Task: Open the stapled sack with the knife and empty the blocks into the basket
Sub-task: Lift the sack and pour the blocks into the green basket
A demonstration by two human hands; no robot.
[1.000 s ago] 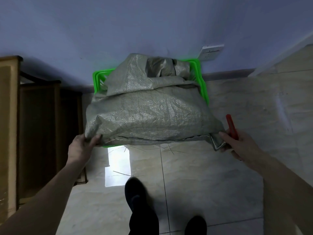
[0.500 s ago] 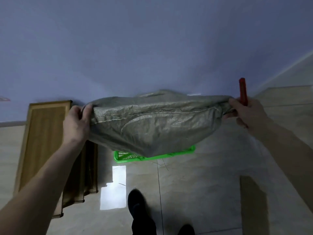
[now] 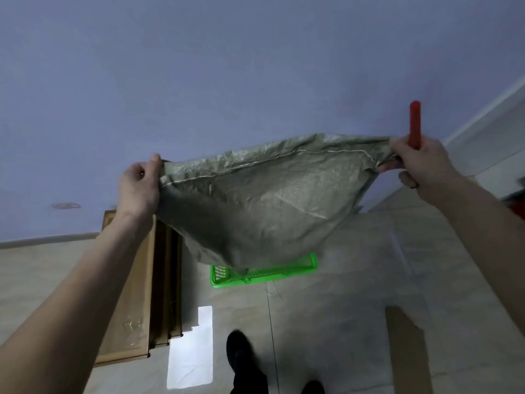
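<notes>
At the far left a wooden cabinet [image 3: 133, 294] stands on the tiled floor [image 3: 341, 322] against the wall. Just right of it, our left hand [image 3: 139, 184] has its fingers curled round one corner of the grey woven sack [image 3: 255, 200], gripping it. The sack hangs stretched in the air between our hands, sagging in the middle above the green basket [image 3: 264, 273] on the floor; the basket's inside is mostly hidden. At the right, our right hand [image 3: 420, 160] pinches the sack's other corner and also grips the red-handled knife [image 3: 415, 123], pointing upward.
</notes>
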